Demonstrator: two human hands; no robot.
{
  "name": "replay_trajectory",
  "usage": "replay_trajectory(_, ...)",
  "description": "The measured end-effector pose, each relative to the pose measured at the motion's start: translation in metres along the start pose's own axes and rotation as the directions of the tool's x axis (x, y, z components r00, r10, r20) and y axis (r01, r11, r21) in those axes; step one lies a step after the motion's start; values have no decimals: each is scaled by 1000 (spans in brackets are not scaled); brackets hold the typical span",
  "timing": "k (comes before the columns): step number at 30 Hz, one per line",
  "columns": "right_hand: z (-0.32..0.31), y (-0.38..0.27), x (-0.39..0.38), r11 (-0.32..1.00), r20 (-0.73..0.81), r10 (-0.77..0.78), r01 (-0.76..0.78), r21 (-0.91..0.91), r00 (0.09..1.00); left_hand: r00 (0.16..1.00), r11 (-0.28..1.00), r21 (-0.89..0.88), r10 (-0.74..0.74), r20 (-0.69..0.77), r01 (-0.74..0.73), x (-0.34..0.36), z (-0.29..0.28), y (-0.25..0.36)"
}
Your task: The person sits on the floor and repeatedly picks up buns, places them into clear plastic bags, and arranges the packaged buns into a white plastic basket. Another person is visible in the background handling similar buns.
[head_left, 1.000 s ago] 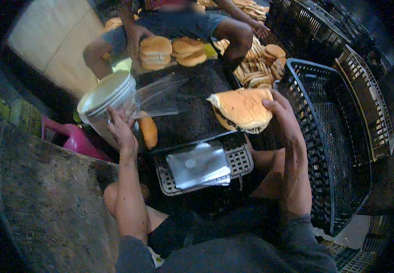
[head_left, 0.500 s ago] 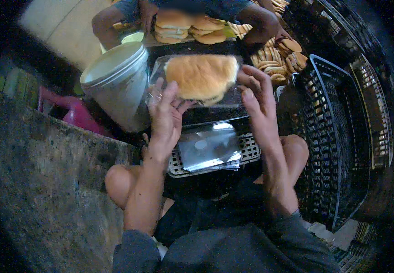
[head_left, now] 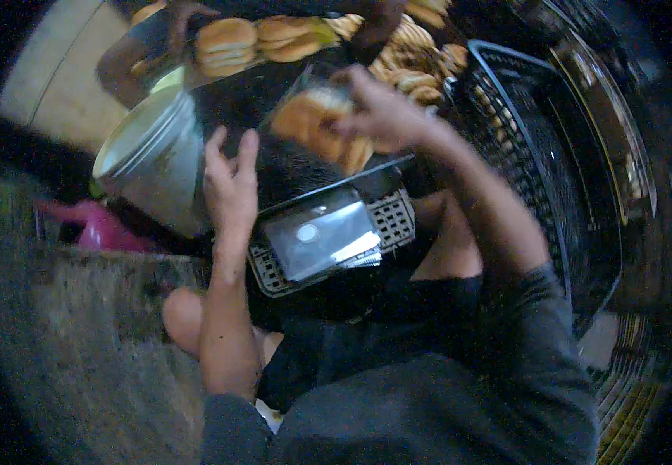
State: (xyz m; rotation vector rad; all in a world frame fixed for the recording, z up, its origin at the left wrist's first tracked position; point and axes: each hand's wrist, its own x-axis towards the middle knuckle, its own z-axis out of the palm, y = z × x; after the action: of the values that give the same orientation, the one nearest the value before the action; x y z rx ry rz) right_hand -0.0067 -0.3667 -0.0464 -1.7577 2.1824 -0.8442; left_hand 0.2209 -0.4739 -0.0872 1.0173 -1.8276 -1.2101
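My right hand [head_left: 386,112] pinches a clear plastic bag with a golden-brown bread bun [head_left: 305,124] in it, tilted over the dark tray [head_left: 235,101]. Motion blurs the bun and these fingers. My left hand [head_left: 231,186] is empty, fingers apart and pointing up, beside the pale bucket [head_left: 161,167]. Below both hands, a stack of flat clear plastic bags [head_left: 305,240] lies on a light lattice basket [head_left: 398,221] in front of me.
Stacked buns [head_left: 227,43] and many sliced bread pieces [head_left: 410,58] sit at the far side, where another person's hand [head_left: 185,19] shows. Black plastic crates [head_left: 541,155] stand to the right. A pink object [head_left: 99,225] lies left, beyond a worn wooden surface [head_left: 111,333].
My left hand has let go of the bagged bun and drawn away to the left. The right hand has taken it and swung it into a tilt. The whole view has turned.
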Motion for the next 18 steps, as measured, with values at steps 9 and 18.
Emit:
replay_trajectory(9, -239, 155, -80, 419, -348, 455, -542, -729, 820, 636, 491, 750, -417, 649, -443, -76, 98, -158)
replay_trajectory(18, -209, 212, -50, 647, -29, 692, -638, -418, 722, 368, 852, 505, -430, 825, -138, -49, 84, -61)
